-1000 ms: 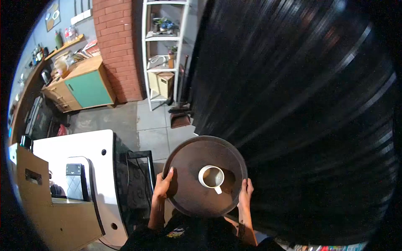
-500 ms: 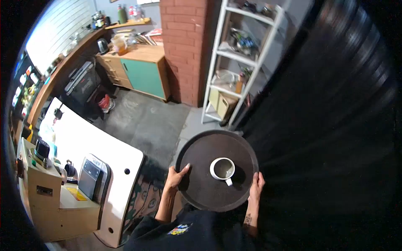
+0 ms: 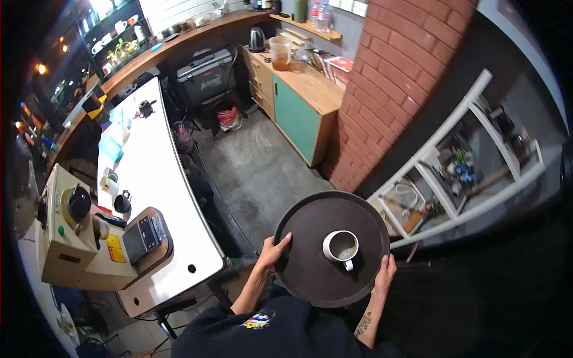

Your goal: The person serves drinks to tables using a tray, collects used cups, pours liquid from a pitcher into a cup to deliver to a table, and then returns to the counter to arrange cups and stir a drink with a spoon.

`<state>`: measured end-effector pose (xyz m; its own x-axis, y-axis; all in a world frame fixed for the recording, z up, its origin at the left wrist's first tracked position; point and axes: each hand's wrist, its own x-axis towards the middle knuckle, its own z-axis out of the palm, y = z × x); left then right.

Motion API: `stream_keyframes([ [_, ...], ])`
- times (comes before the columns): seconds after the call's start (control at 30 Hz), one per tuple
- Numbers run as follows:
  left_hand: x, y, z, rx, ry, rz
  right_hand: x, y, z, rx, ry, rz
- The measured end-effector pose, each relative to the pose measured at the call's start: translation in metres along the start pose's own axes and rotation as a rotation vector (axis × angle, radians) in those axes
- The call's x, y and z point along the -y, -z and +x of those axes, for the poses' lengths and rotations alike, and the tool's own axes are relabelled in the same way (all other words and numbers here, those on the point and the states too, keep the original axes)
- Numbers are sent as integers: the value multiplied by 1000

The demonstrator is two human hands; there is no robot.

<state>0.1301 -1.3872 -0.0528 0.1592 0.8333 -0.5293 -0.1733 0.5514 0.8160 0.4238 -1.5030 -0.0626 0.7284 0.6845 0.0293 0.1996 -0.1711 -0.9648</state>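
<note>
A round dark brown serving tray (image 3: pixel 316 221) is held in front of my body, roughly level. My left hand (image 3: pixel 273 252) is closed on its left rim, thumb on top and fingers hidden underneath. On the right rim, my right hand (image 3: pixel 385 275) grips the edge, its fingers partly showing at the side. A white cup (image 3: pixel 341 247) stands upright on the tray, right of the middle, with its handle toward me. Its inside looks greyish; whether it holds anything I cannot tell. Neither hand touches the cup.
To the left is a white table (image 3: pixel 161 179) bearing a beige grinder (image 3: pixel 89 238), a black scale (image 3: pixel 142 240) and a dark cup (image 3: pixel 122 203). Ahead stand a green-doored cabinet (image 3: pixel 298 119) and a brick pillar (image 3: pixel 388 89). A white shelf rack (image 3: pixel 439 185) is at the right.
My view has turned left, so the table, cabinet and pillar appear farther right. The tray stays in both hands, with the cup still upright on it.
</note>
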Motion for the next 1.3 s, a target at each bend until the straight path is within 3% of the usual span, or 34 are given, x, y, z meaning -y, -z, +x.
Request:
stream_keyframes([
  [0.17,-45,-9,111,-96,-63,5,-7,-85,101,-54,-96,43],
  [0.23,-80,-9,135,-34,14,-98,-13,-118,137,-86,-121,37],
  [0.3,-113,-9,163,-41,-45,-103,-16,-146,182,178,-73,123],
  [0.33,-121,-4,181,58,-118,-169,-19,-166,200,181,-20,119],
  [0.43,-147,3,220,14,-83,-326,19,-219,239,242,-35,152],
  [0.5,-142,12,264,-104,-106,-284,23,-259,268,270,-21,85],
  [0.53,-145,17,286,-107,-125,-290,15,-277,289,323,-128,-41],
  [0.63,-158,38,350,-130,-112,-190,4,-348,331,244,-51,106],
  [0.8,-204,45,460,-216,-115,-295,16,-447,428,439,-257,-131],
  [0.87,-202,57,521,-234,-137,-280,3,-494,474,352,-44,-215],
  [0.9,-240,36,515,-228,-119,-302,-8,-504,486,302,39,-236],
  [0.93,-229,39,543,-272,-118,-297,-14,-518,512,452,18,-265],
  [1.03,-237,43,604,-402,-102,-186,-21,-559,541,258,109,-277],
  [1.1,-249,33,625,-353,-45,-273,-15,-569,558,170,196,-663],
  [1.13,-253,31,638,-307,-90,-256,-10,-575,562,93,229,-633],
  [1.3,-248,29,709,-310,-46,-221,-13,-586,584,94,140,-689],
])
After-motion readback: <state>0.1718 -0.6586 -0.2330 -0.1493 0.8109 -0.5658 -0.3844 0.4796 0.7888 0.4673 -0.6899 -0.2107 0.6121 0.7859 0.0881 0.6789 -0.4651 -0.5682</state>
